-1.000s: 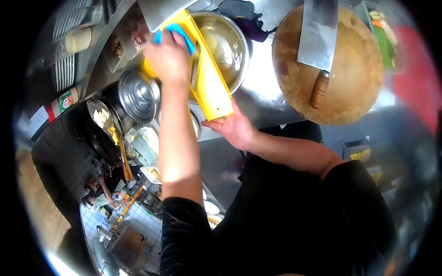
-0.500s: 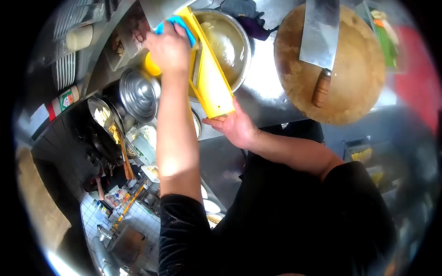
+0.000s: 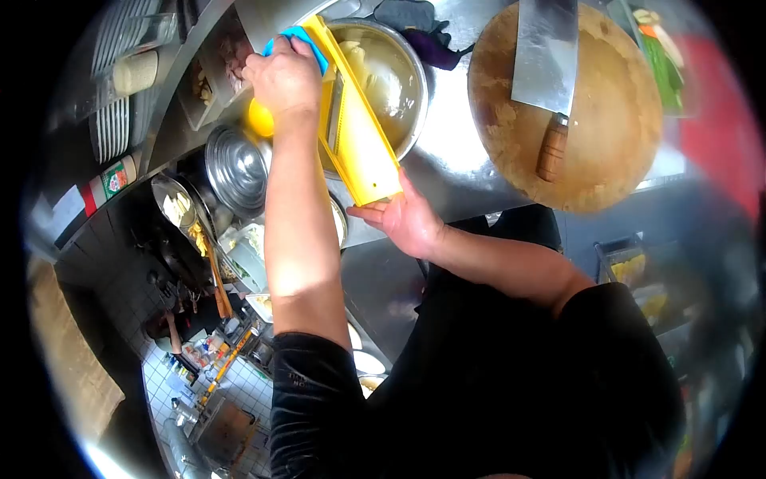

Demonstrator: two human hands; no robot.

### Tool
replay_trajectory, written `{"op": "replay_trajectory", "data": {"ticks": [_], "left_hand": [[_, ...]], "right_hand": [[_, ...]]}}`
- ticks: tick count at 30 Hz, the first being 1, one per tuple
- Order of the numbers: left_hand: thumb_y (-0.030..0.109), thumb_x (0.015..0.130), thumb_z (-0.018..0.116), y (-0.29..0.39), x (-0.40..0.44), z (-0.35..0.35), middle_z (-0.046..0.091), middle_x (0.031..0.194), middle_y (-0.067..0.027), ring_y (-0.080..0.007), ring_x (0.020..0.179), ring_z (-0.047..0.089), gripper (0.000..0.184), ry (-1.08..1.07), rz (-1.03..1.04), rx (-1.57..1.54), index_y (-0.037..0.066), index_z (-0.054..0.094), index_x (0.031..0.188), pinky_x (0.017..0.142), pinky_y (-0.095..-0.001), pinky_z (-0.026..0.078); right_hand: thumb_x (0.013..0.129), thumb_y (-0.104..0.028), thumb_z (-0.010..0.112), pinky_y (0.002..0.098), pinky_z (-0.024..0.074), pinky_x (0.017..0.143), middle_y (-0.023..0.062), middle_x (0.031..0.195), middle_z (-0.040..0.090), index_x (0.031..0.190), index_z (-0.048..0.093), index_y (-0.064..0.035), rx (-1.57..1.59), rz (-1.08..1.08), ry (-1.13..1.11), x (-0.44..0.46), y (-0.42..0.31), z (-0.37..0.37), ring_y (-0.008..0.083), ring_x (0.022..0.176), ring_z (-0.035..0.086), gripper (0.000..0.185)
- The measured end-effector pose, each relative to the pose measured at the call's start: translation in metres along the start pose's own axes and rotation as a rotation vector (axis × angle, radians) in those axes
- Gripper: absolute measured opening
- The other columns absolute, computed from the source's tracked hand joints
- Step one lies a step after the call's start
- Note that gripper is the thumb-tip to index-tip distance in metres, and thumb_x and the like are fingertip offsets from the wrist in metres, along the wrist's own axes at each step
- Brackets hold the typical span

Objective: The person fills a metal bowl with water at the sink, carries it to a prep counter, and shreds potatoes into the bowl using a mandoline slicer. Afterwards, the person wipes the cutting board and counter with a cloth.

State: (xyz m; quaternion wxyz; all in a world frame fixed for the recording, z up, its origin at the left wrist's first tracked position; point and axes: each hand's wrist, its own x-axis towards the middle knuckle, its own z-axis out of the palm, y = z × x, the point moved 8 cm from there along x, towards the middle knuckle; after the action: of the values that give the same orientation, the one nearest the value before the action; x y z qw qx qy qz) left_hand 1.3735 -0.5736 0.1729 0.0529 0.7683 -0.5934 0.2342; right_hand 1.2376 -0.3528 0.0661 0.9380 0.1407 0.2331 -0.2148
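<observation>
Our left hand (image 3: 283, 76) hides most of a blue thing (image 3: 297, 33) beneath its bent fingers, so we cannot tell what it is or whether any food lies under it. The hand clamps it against the upper part of the slicer (image 3: 363, 148), which covers the left side of the bowl (image 3: 416, 112). Pale pieces show in the bowl, though glare blurs them. Left of the bowl, our wrist partly hides a round yellow thing (image 3: 259, 118). Right of the bowl, the picture's edge cuts off the top of the cleaver (image 3: 545, 56) lying on the block (image 3: 614, 120).

The slicer's long axis slants from the bowl's upper left to below it, the near end pointing towards our body. Our right hand (image 3: 407, 219), apart from the left, holds that end below the bowl, palm up, thumb against one side.

Far left of the bowl, a jar (image 3: 118, 177) bears a red, white and green label too small to read. Upside-down letters on our left sleeve (image 3: 311, 407) are faint.
</observation>
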Motion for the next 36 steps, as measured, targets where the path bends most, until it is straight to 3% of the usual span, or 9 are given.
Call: {"op": "replay_trajectory", "data": {"ticks": [3,5,7,12,15,23,27,31,36], "left_hand": [[0.026,0.094,0.064,0.007,-0.048,-0.023,0.06,0.093,-0.03,-0.0453,0.088,0.059,0.029,-0.223,-0.08,-0.088,0.006,0.072,0.113,0.073,-0.054,0.051],[0.024,0.093,0.065,0.024,-0.124,-0.065,0.058,0.099,-0.0301,-0.0441,0.09,0.058,0.034,-0.137,-0.003,-0.096,0.005,0.07,0.121,0.073,-0.0535,0.051],[0.023,0.094,0.065,0.035,-0.174,-0.092,0.056,0.104,-0.0301,-0.0438,0.093,0.058,0.038,-0.273,-0.033,-0.153,0.004,0.068,0.127,0.074,-0.0528,0.052],[0.026,0.094,0.064,0.015,-0.07,-0.033,0.059,0.096,-0.0264,-0.0442,0.09,0.06,0.03,-0.101,-0.062,-0.042,0.009,0.072,0.118,0.075,-0.0534,0.053],[0.027,0.096,0.06,0.001,0.004,0.002,0.061,0.096,-0.0293,-0.0446,0.088,0.061,0.025,-0.048,-0.037,-0.008,0.004,0.07,0.094,0.075,-0.0533,0.053],[0.024,0.095,0.064,0.033,-0.172,-0.09,0.056,0.105,-0.0278,-0.0432,0.097,0.058,0.037,-0.345,-0.087,-0.161,0.004,0.068,0.126,0.078,-0.0529,0.053],[0.025,0.094,0.065,0.024,-0.094,-0.047,0.059,0.101,-0.0273,-0.0433,0.093,0.059,0.033,-0.138,-0.051,-0.005,0.007,0.071,0.121,0.075,-0.0524,0.053],[0.026,0.094,0.063,0.003,0.0,0.003,0.062,0.092,-0.0277,-0.045,0.086,0.061,0.023,-0.006,-0.065,-0.012,0.005,0.071,0.093,0.068,-0.0528,0.053],[0.024,0.095,0.063,0.02,-0.094,-0.046,0.058,0.095,-0.0297,-0.0457,0.091,0.059,0.03,-0.219,-0.063,-0.064,0.005,0.071,0.116,0.071,-0.0534,0.053]], "right_hand": [[0.106,-0.062,0.028,0.0494,0.0234,0.122,0.0108,0.158,0.041,0.159,0.028,-0.0138,0.092,-0.032,-0.041,0.003,0.002,-0.004,0.0324,0.141,0.045,0.071],[0.107,-0.059,0.024,0.0465,0.0292,0.118,0.0099,0.156,0.044,0.158,0.03,-0.0166,0.062,-0.031,-0.021,0.006,0.002,-0.009,0.0267,0.14,0.046,0.067],[0.108,-0.057,0.022,0.0434,0.0326,0.117,0.0086,0.153,0.048,0.157,0.034,-0.0206,0.106,-0.039,-0.001,-0.001,0.0,-0.009,0.0217,0.137,0.049,0.062],[0.105,-0.062,0.029,0.0495,0.0263,0.12,0.0125,0.155,0.045,0.158,0.029,-0.0143,0.123,-0.047,-0.081,0.01,0.003,-0.007,0.0358,0.138,0.048,0.071],[0.105,-0.063,0.027,0.0502,0.0255,0.12,0.0125,0.156,0.044,0.158,0.028,-0.0133,0.024,-0.007,-0.028,0.004,0.003,-0.003,0.0368,0.138,0.048,0.073],[0.106,-0.062,0.028,0.0476,0.0266,0.12,0.0104,0.156,0.044,0.158,0.03,-0.0151,0.08,-0.05,-0.046,0.002,0.001,-0.007,0.0297,0.137,0.049,0.07],[0.105,-0.062,0.029,0.0476,0.0261,0.12,0.0134,0.156,0.044,0.159,0.028,-0.0125,0.078,-0.04,-0.091,0.011,0.006,-0.014,0.0318,0.137,0.05,0.073],[0.105,-0.063,0.029,0.0479,0.0264,0.12,0.0146,0.155,0.044,0.159,0.026,-0.012,0.039,0.013,-0.025,0.003,0.005,-0.007,0.0363,0.135,0.05,0.075],[0.106,-0.061,0.029,0.0464,0.0279,0.119,0.0123,0.155,0.045,0.159,0.028,-0.0137,0.078,-0.059,-0.079,0.005,0.001,-0.004,0.0328,0.136,0.05,0.071]]}}
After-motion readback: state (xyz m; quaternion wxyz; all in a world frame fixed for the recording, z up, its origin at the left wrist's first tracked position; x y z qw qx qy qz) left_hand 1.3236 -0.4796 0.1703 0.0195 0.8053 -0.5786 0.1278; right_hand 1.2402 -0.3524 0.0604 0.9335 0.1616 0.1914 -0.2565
